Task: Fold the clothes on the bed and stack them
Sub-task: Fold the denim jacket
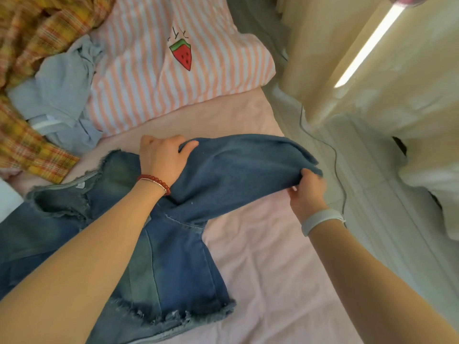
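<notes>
Blue denim shorts (188,256), pink-striped pillow (159,70)

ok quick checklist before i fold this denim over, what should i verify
1. Left hand has the denim garment: ok, fingers curled over its far edge.
2. Right hand has it: ok, pinching the frayed end.
3. Held part lifted off the pink sheet: ok.
4. Rest of the garment lying flat: not ok, bunched under the left forearm.
5. Landing spot free: cannot tell, the arm hides it.
6. Other clothes out of the way: ok, grey garment and plaid shirt lie apart.
</notes>
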Demonstrator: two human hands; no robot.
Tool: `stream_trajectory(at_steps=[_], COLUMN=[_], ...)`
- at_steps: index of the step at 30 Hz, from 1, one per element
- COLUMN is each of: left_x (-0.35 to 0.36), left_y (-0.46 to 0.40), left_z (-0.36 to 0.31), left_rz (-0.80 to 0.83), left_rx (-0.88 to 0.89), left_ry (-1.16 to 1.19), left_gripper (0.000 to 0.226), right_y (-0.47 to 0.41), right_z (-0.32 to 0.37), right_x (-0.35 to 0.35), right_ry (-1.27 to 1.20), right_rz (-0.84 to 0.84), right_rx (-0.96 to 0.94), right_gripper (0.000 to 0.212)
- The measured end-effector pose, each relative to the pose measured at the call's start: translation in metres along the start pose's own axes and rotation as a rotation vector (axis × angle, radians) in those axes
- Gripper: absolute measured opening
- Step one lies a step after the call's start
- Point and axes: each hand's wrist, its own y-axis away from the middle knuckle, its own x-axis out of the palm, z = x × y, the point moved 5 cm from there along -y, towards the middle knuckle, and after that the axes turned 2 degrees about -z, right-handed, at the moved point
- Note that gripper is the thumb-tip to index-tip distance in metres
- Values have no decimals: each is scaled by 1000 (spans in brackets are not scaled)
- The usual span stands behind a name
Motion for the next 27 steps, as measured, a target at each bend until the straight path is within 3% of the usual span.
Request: stream_trajectory(at_steps=[3, 6, 9, 14, 18, 19, 21, 24, 27], left_x=[3, 11, 22, 65, 72, 66, 40, -19, -73], left_y=[-7, 13, 67, 112, 97, 94, 89, 103, 136], left_z=[-13, -29, -44, -29, -20, -19, -15, 13, 64], left_rz=[-71, -80, -86, 530, 778, 764, 582, 280, 142], left_rx=[-72, -84, -8, -166, -215, -230, -323, -582, -872], left_ry=[-77, -59, -75, -125, -25, 69, 375, 763, 1084], left_gripper=[33, 29, 35, 63, 66, 63, 49, 31, 32], right_y=[-6, -17, -23, -20, -1, 9, 37, 94, 164], right_z=[15, 11, 2, 7, 27, 33, 45, 49, 19], right_x=[-17, -43, -56, -49, -38, -32, -12, 29, 77], right_ry=[110, 118, 103, 45, 270, 362, 513, 709, 949], right_rz=[-51, -103, -101, -95, -43, -17, 76, 237, 473], right_rx=[-156, -39, 37, 6, -223, -314, -512, -766, -1010], right_gripper=[35, 48, 43, 45, 55, 56, 55, 51, 47])
